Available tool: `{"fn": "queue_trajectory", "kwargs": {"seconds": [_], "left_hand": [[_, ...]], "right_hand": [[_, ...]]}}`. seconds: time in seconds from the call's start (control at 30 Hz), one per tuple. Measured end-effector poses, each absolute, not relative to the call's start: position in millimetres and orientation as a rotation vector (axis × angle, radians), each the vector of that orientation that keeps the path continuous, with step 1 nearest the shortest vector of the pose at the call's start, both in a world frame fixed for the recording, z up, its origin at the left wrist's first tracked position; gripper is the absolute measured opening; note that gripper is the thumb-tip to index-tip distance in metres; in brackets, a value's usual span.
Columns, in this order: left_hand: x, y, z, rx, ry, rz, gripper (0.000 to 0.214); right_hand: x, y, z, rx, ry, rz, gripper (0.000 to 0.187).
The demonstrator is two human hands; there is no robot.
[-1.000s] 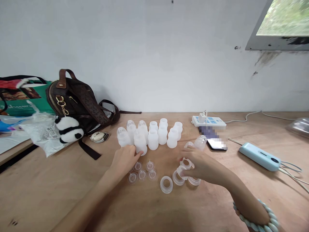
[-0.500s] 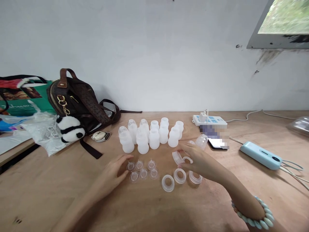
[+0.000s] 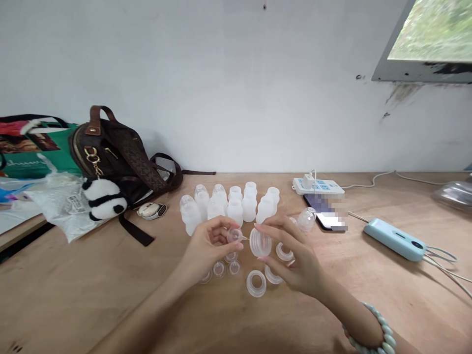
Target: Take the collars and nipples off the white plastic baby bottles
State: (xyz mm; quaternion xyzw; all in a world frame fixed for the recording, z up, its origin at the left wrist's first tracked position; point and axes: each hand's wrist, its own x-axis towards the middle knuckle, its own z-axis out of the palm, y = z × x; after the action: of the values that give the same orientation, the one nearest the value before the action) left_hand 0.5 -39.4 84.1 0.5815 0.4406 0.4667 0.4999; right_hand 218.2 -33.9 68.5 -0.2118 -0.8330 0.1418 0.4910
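Note:
My left hand (image 3: 214,239) pinches a clear bottle nipple (image 3: 234,235) by its base, its thin tip pointing right. Facing that tip is a translucent screw ring (image 3: 260,243), gripped at its edge between the thumb and fingers of my right hand (image 3: 291,250). The tip reaches close to the ring's opening; whether they touch I cannot tell. Below my left hand lie several more nipples (image 3: 219,268), partly covered. Loose rings (image 3: 256,283) rest below and behind my right hand. Behind both hands stand several frosted bottles (image 3: 250,202), some under clear domed caps (image 3: 187,200).
Clear caps (image 3: 307,219) lie beside a phone (image 3: 324,212) on the right, near a white power strip (image 3: 319,186) and a light-blue device (image 3: 394,239) with cables. Leftward are a dark backpack (image 3: 110,157), a panda charm (image 3: 105,200) and a mouse (image 3: 149,210).
My left hand has picked up a nipple from the group and moved right. My right hand has lifted a ring from the table and turned it toward the nipple. The hands are now close together.

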Motion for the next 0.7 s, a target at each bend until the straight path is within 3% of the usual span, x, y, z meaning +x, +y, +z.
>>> {"fn": "queue_trajectory", "kwargs": {"seconds": [0.17, 0.37, 0.5, 0.63, 0.7], "left_hand": [[24, -36, 78, 1.391, 1.006, 1.137, 0.026], [27, -43, 75, 1.308, 0.912, 1.149, 0.045], [27, -42, 69, 1.313, 0.987, 1.13, 0.043], [24, -42, 63, 1.391, 1.118, 1.12, 0.044], [23, -43, 62, 1.492, 1.137, 1.118, 0.039]], "right_hand": [[215, -31, 61, -0.556, -2.051, 0.332, 0.05], [211, -23, 46, -0.707, -2.064, 0.351, 0.044], [211, -25, 47, -0.754, -2.092, 0.301, 0.045], [213, -27, 56, -0.815, -2.083, 0.152, 0.021], [214, -26, 58, -0.801, -2.17, 0.093, 0.018]]}}
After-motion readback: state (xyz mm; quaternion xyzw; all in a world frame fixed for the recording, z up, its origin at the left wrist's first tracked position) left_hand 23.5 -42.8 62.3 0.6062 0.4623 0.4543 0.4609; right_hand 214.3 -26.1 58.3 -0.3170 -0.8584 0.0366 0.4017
